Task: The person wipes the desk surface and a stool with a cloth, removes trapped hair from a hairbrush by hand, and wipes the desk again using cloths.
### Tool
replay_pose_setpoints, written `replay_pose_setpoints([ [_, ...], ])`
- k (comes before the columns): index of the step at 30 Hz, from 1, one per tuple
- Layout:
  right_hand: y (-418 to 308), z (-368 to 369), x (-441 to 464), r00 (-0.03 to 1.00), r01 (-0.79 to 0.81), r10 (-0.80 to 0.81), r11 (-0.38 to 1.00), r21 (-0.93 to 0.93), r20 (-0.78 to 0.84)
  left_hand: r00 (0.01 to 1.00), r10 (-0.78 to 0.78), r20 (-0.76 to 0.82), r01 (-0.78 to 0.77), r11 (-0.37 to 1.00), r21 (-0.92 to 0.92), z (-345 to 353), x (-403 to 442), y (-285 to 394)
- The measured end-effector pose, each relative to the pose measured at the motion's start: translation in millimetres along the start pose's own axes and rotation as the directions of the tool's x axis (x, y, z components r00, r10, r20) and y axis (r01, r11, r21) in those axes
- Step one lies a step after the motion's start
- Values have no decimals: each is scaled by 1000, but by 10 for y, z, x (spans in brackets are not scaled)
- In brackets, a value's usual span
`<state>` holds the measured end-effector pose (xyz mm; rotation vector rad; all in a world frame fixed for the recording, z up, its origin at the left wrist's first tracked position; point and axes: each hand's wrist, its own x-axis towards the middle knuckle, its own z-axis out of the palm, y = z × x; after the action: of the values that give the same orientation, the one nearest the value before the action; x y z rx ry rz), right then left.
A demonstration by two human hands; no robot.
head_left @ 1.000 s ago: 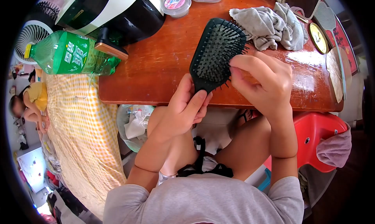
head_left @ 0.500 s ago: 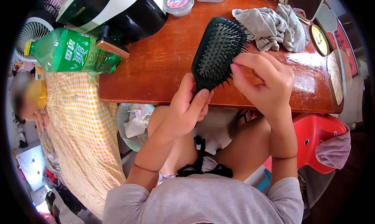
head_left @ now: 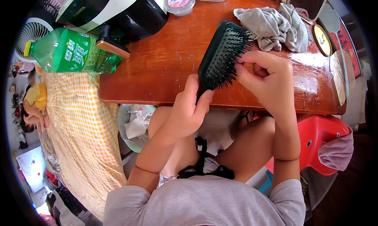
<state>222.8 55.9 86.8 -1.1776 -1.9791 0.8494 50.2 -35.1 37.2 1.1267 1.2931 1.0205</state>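
Note:
A dark paddle hairbrush (head_left: 225,57) is held up over the front of the wooden table, its bristles facing right. My left hand (head_left: 189,107) is closed round the handle, hiding most of it. At the right edge of the bristles, the thumb and forefinger of my right hand (head_left: 268,74) are pinched together. Whatever is between those fingertips, if anything, is too small to make out. Beyond the brush, a crumpled grey cloth (head_left: 271,27) lies on the table.
On the wooden table (head_left: 157,78) are a black-and-white appliance (head_left: 145,21), a green plastic bottle (head_left: 75,50) at its left edge, and a round lidded tub (head_left: 179,3). Below stand a lined bin (head_left: 136,127) and a red chair (head_left: 315,141). Another person (head_left: 35,96) sits far left.
The hairbrush has turned in my left hand, so its pad shows narrower and tilts right. My right hand's fingertips have stayed by the bristles, shifting slightly. The person at far left has moved back.

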Motion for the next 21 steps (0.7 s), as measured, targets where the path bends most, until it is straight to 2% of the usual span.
replay_pose_setpoints([
  [1, -1, 2, 0, 1000, -1, 1, 1000, 0, -1, 1000, 0, 2, 0, 1000, 1, 9, 9, -19],
  [3, -11, 24, 9, 997, -71, 70, 997, -11, -13, 985, 145, -90, -122, 967, 226, 24, 23, -48],
  [6, 38, 98, 11, 998, 17, -17, 1000, -8, -64, 980, 162, -117, -128, 958, 255, 49, 22, -47],
  [10, 97, 256, -3, 992, 20, -13, 998, 55, -127, 970, 179, -164, -115, 933, 340, 99, 21, -13],
  [13, 191, 451, -1, 974, 112, -108, 994, 9, -198, 971, 176, -165, -114, 937, 331, 91, 30, -27],
  [15, 247, 560, 12, 931, 240, -235, 971, -19, -280, 967, 182, -178, -123, 946, 299, 72, 34, -64],
  [16, 261, 572, 27, 917, 295, -298, 954, -52, -266, 967, 185, -178, -125, 945, 301, 59, 35, -65],
  [18, 230, 544, 39, 917, 307, -300, 952, -15, -263, 991, 2, -135, -7, 999, -37, 31, 38, -50],
  [19, 208, 522, 45, 918, 316, -300, 948, 22, -258, 991, 4, -137, -9, 999, -35, 38, 37, -20],
  [20, 177, 483, 33, 918, 319, -303, 947, 23, -258, 995, -3, -102, -16, 982, -188, 61, 38, 29],
  [21, 141, 432, 6, 943, 261, -229, 959, 112, -240, 998, -6, -66, -17, 941, -337, 75, 42, 59],
])
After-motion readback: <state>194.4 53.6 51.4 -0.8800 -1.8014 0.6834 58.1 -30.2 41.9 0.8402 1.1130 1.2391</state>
